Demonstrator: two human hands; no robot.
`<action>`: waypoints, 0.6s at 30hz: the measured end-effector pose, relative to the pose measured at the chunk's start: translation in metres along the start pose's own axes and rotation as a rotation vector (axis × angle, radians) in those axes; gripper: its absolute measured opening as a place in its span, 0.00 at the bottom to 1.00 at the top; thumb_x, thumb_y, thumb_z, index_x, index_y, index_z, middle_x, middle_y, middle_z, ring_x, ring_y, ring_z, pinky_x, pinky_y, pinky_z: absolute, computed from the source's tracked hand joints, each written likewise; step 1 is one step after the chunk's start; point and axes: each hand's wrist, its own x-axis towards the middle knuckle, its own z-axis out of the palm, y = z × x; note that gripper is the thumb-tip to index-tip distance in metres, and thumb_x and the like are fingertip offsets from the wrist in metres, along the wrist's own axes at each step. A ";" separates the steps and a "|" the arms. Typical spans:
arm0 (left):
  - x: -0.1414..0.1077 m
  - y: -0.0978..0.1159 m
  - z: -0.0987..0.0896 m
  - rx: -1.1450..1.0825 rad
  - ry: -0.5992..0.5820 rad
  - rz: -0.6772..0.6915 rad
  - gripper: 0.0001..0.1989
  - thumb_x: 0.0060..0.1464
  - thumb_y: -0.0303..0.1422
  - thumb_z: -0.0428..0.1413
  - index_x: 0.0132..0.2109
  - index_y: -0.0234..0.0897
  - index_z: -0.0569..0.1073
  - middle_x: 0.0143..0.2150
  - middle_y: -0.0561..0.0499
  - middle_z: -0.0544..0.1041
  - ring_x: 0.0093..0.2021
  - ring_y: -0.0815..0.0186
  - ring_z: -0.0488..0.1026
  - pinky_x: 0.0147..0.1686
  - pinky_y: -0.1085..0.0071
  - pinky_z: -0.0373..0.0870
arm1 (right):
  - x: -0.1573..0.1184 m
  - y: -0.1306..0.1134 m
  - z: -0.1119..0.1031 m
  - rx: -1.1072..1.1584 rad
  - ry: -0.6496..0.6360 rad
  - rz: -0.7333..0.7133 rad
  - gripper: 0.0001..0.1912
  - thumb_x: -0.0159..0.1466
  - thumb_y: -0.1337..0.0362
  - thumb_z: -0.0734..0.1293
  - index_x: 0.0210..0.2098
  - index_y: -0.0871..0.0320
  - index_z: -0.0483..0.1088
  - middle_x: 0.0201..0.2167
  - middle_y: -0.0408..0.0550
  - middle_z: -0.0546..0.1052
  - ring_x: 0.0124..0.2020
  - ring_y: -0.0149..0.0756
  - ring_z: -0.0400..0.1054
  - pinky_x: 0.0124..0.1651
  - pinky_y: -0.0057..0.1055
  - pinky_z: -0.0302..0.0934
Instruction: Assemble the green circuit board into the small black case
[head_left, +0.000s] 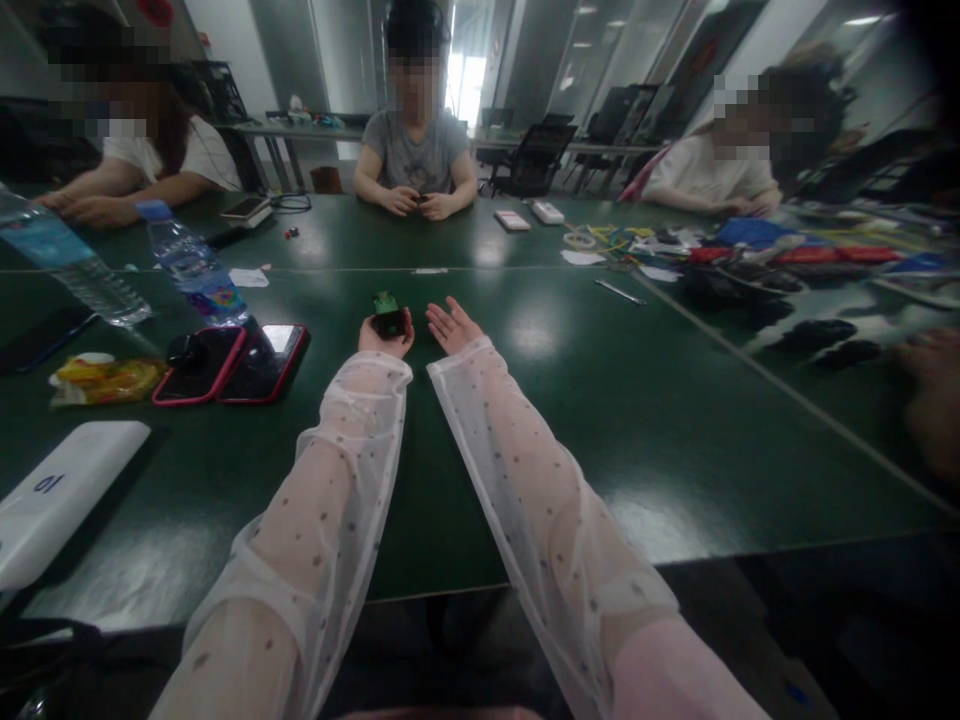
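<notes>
My left hand (399, 343) is closed round a small black box-like object with a green part on top (388, 318). What kind of thing it is I cannot make out. Beside it, a short gap to the right, my right hand (454, 328) lies palm up with its fingers stretched out and holds nothing. Both forearms, in sheer white sleeves with dark dots, reach forward over the dark green table (525, 440).
To the left are two phones in red cases (262, 362), a yellow packet (109, 380), a water bottle (191, 262) and a white power bank (71, 495). A wrench (620, 292) and a heap of cables (750, 250) lie right. Several people sit around the table.
</notes>
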 end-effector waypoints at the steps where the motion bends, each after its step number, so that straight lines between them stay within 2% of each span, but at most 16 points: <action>1: 0.000 0.000 0.000 0.006 0.003 -0.006 0.20 0.60 0.41 0.43 0.49 0.38 0.72 0.34 0.46 0.78 0.30 0.64 0.76 0.30 0.70 0.69 | 0.000 0.000 -0.001 0.014 0.001 0.001 0.15 0.69 0.68 0.56 0.51 0.49 0.66 0.39 0.39 0.80 0.42 0.26 0.75 0.50 0.31 0.68; 7: -0.002 -0.002 0.003 0.018 0.000 -0.001 0.18 0.58 0.41 0.48 0.49 0.35 0.71 0.33 0.46 0.78 0.31 0.65 0.76 0.30 0.71 0.69 | -0.001 0.000 0.001 0.035 0.007 0.008 0.13 0.69 0.67 0.55 0.48 0.50 0.66 0.36 0.40 0.80 0.40 0.28 0.76 0.48 0.32 0.69; 18: 0.004 -0.002 0.000 0.084 -0.010 0.014 0.18 0.58 0.40 0.50 0.52 0.38 0.71 0.37 0.45 0.79 0.35 0.63 0.77 0.32 0.69 0.71 | 0.002 0.002 0.000 0.030 0.002 0.014 0.13 0.70 0.66 0.55 0.48 0.51 0.67 0.36 0.41 0.81 0.40 0.28 0.76 0.49 0.32 0.69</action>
